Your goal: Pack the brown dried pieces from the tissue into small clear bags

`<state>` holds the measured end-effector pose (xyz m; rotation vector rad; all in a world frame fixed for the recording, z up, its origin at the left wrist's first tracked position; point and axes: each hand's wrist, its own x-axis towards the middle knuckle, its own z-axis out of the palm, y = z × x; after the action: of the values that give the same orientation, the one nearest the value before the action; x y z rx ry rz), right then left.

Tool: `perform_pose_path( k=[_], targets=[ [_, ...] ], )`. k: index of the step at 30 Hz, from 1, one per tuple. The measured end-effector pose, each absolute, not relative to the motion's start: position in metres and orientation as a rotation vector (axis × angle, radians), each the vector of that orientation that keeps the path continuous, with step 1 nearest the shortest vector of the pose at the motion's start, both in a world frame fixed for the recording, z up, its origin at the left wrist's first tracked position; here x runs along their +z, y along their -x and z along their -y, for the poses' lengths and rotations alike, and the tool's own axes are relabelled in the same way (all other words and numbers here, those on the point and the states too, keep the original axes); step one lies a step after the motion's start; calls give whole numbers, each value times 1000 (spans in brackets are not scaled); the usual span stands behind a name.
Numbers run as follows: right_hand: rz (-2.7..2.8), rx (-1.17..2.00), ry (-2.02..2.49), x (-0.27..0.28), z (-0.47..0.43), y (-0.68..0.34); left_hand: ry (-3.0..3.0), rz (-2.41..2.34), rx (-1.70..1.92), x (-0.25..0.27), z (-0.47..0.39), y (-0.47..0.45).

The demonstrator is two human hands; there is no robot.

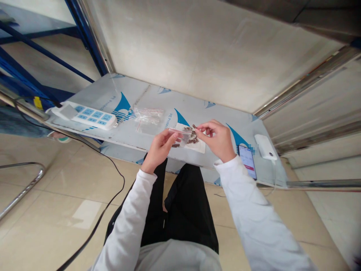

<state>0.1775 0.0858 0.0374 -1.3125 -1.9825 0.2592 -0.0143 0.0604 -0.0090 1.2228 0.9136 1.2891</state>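
My left hand (161, 147) pinches a small clear zip bag (182, 136) by its side, near the shelf's front edge. To the right, the fingertips of my right hand (216, 137) are closed on a small dark metal piece (194, 127), just beside the bag's edge. Several similar brown metal pieces (193, 140) lie in a loose heap on a white sheet of paper (199, 146) under my hands. The bag partly covers the heap, and I cannot tell how many pieces are inside it.
Left of my hands lies a stack of clear plastic bags (149, 116). A white power strip (93, 117) sits at the shelf's left end, its black cord hanging down. At the right are a phone (247, 162) and a white power bank (265, 146) with a cable. Metal posts (310, 88) frame the shelf (146, 94).
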Motion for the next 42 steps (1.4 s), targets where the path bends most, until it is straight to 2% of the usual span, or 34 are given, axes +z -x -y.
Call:
perform_pose_path(
  k=[5,10,13,16,23,25,32,39,42],
  targets=[
    [2585,188,1086,104,-86,-170,-1497,-928,1278,6,-55,5],
    [2929,-124,984,123,-84,-165,-1578,-931,1240,10,-52,-1],
    [2961,-149,914,126,-79,-161,-1541,-930,1235,8,-50,-5],
    [2859,43,919,122,-74,-164,-1436,-931,1291,6,-50,-9],
    [2080,803,1178,76,-70,-180,-1333,-809,1377,7,-49,-11],
    [1965,938,1189,69,-68,-180,-1325,-815,1369,7,-49,-11],
    [2129,650,1243,88,-56,-182,-1305,-957,1547,11,-49,-11],
    [1653,1032,1274,60,-49,-176,-1249,-1012,1569,8,-47,-17],
    [1577,1099,1247,52,-45,-171,-1270,-1013,1546,9,-45,-16]
  ],
)
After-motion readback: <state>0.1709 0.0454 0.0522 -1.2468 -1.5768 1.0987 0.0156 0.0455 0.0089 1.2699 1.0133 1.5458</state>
